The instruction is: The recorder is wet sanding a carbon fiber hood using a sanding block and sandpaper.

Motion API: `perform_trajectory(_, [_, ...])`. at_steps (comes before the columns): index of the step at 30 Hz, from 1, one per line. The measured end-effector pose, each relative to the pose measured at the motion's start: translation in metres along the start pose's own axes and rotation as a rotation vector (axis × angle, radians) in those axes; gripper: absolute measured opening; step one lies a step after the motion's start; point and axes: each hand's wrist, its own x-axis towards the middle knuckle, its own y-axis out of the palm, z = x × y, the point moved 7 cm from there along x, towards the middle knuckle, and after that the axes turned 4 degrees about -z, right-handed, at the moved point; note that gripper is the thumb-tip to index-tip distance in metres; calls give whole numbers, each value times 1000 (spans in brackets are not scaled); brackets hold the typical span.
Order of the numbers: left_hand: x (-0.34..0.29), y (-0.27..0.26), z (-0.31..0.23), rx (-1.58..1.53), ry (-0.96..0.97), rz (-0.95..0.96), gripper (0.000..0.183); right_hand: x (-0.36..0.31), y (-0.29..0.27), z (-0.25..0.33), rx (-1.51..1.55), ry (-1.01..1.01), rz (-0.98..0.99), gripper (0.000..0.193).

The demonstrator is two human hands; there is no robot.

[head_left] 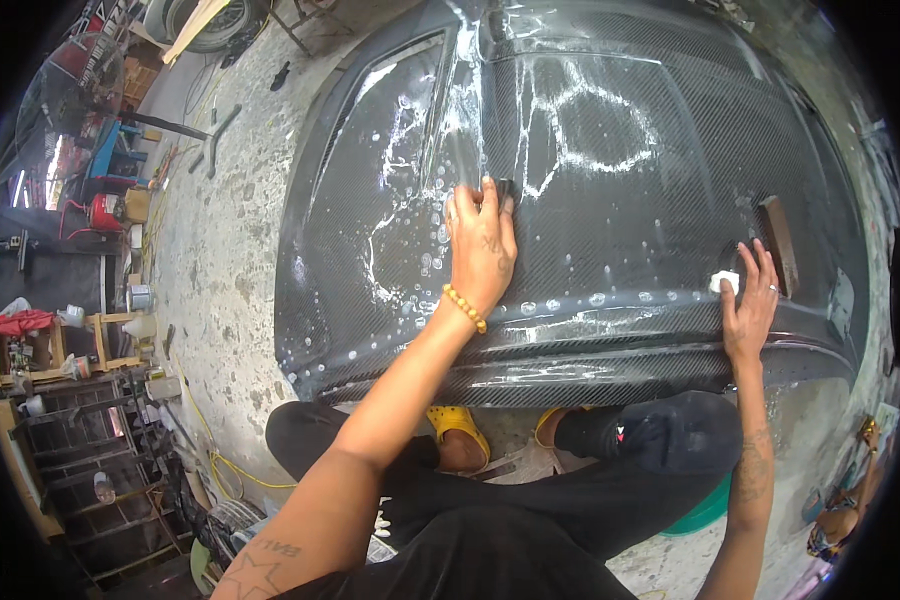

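A wet carbon-fibre car hood (610, 240), dark with a woven pattern, lies in front of my knees. Water beads and bright reflections cover its surface. My left hand (484, 240), with a yellow bead bracelet at the wrist, presses down near the hood's central ridge. Its fingers curl over a small dark pad (507, 188), mostly hidden under them. Over at the near right, my right hand (751, 305) rests on the hood, gripping a small white lump (723, 282) between thumb and fingers. Just beyond that hand sits a brown block (778, 243) on the hood.
Stained concrete floor (225, 260) surrounds the hood. A yellow hose (230, 468) runs along the left. Shelving racks (90, 450) and clutter fill the left side. A green basin (700, 512) stands by my right leg. Another person (845, 510) is partly visible at the right edge.
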Motion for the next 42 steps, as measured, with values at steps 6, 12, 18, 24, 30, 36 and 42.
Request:
perform_trajectory(6, [170,36,104,169,-73,-80,30,16,17,34,71,-37,3,58])
perform_trajectory(12, [38,35,18,-82,20,-11,36,-4,1,-2,-37,8,28,57])
perform_trajectory(18, [93,34,20,44,35,-126,33,4,-1,5,20,-1,13,57])
perform_trajectory(24, [131,41,83,123,-64,-211,25,11,11,26,30,-29,-5,56])
perform_trajectory(30, [-42,-34,-2,16,61,49,38,-1,3,11,8,-20,-23,57])
perform_trajectory(36, [-75,-110,63,-185,-15,34,26,-17,-22,-19,586,182,-46,58])
perform_trajectory(42, [-73,-199,152,366,67,22,28,-175,-78,-58,662,581,-298,28])
